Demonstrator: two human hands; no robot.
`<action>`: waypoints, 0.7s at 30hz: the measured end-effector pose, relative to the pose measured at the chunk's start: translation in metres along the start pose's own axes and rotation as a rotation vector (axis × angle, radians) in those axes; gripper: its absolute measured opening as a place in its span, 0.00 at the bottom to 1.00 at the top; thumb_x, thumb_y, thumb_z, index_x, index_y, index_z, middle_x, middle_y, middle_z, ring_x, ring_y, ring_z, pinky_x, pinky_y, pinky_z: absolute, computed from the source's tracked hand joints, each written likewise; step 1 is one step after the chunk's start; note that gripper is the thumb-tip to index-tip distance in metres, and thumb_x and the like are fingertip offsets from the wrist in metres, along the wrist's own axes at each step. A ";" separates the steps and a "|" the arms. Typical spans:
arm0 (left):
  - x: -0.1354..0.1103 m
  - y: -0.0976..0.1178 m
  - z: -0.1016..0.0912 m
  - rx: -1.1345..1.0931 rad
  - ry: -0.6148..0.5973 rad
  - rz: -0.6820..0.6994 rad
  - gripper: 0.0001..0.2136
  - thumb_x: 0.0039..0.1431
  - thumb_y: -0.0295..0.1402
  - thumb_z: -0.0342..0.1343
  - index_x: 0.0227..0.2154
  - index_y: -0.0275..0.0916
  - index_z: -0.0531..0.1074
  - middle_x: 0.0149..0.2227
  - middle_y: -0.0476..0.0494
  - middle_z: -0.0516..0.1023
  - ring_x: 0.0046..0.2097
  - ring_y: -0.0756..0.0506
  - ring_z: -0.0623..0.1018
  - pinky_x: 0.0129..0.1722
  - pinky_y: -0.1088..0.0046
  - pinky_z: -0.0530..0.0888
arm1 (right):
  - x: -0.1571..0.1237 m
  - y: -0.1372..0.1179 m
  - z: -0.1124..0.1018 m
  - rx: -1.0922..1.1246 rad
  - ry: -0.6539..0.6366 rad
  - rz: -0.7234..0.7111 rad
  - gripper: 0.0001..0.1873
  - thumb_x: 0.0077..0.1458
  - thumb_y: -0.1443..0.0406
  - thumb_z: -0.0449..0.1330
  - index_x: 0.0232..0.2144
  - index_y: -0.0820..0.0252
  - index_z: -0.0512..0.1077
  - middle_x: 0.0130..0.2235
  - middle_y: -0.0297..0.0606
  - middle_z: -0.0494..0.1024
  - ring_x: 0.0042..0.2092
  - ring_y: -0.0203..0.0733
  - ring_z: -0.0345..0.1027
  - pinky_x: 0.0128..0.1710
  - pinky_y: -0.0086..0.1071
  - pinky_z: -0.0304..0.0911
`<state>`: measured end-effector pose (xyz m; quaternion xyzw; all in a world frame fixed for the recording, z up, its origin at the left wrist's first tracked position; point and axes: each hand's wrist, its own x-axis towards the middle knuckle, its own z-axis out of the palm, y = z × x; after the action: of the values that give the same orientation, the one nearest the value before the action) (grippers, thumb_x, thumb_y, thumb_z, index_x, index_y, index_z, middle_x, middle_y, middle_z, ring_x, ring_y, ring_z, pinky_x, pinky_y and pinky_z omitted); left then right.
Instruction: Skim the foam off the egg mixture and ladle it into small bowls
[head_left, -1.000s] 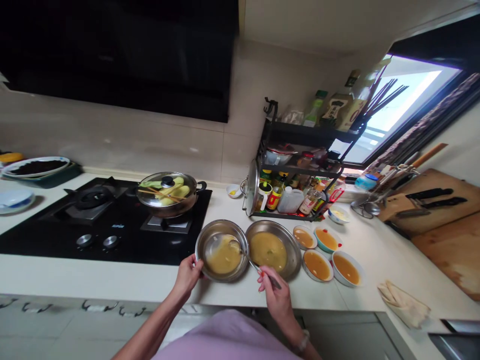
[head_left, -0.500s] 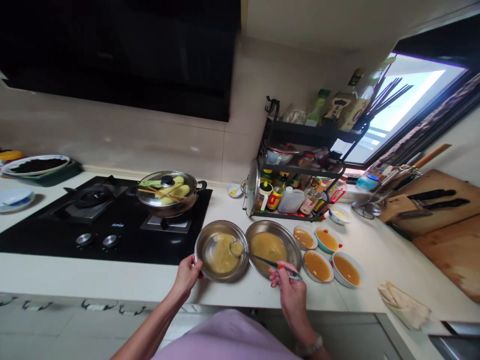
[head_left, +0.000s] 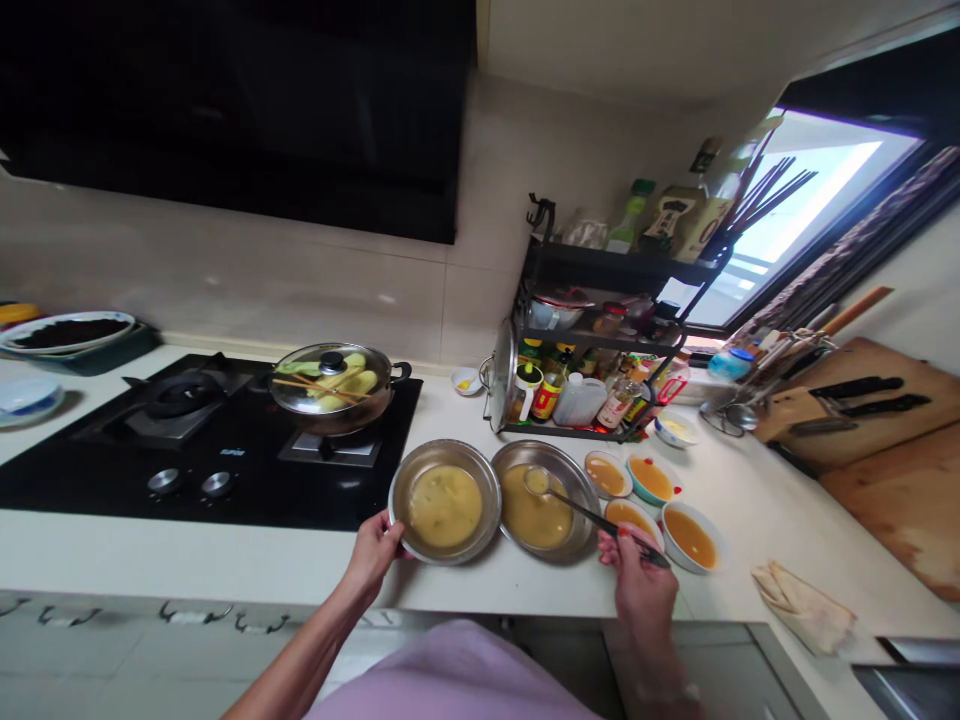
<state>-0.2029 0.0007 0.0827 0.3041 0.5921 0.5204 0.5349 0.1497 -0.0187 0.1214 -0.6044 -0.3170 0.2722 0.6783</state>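
My left hand [head_left: 375, 548] grips the near left rim of a steel bowl [head_left: 405, 475], which holds a yellowish liquid. Beside it, almost rim to rim, stands a second steel bowl [head_left: 586, 530] with a similar liquid. The fingers of my right hand [head_left: 641, 575] are wrapped round the dark handle of a ladle [head_left: 574, 505]. Its round head is over the right bowl, at the liquid's surface; whether it is dipped in, I cannot tell. Just right of that are several small bowls of orange-brown liquid, one of them a white bowl [head_left: 712, 553] at the right end.
A lidded pan [head_left: 330, 405] with green vegetables stands on the black gas stove [head_left: 247, 500]. Behind the bowls is a black rack [head_left: 611, 335] of bottles. At the right lie a folded cloth [head_left: 806, 608], knives in a block [head_left: 799, 405] and wooden cutting boards [head_left: 900, 495].
My right hand has moved right with the ladle, whose head has passed from the left steel bowl to over the right one. My left hand stays on the left bowl's rim.
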 end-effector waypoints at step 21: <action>0.002 0.004 -0.001 0.142 0.009 0.119 0.09 0.41 0.39 0.56 0.21 0.37 0.68 0.17 0.54 0.68 0.18 0.50 0.69 0.19 0.73 0.71 | -0.047 -0.005 0.028 -0.098 -0.452 -0.438 0.11 0.60 0.64 0.56 0.41 0.59 0.76 0.31 0.39 0.77 0.25 0.36 0.69 0.27 0.32 0.71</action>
<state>-0.2049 0.0028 0.0854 0.3734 0.6107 0.5095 0.4775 0.0974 -0.0364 0.1240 -0.4778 -0.5951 0.2317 0.6032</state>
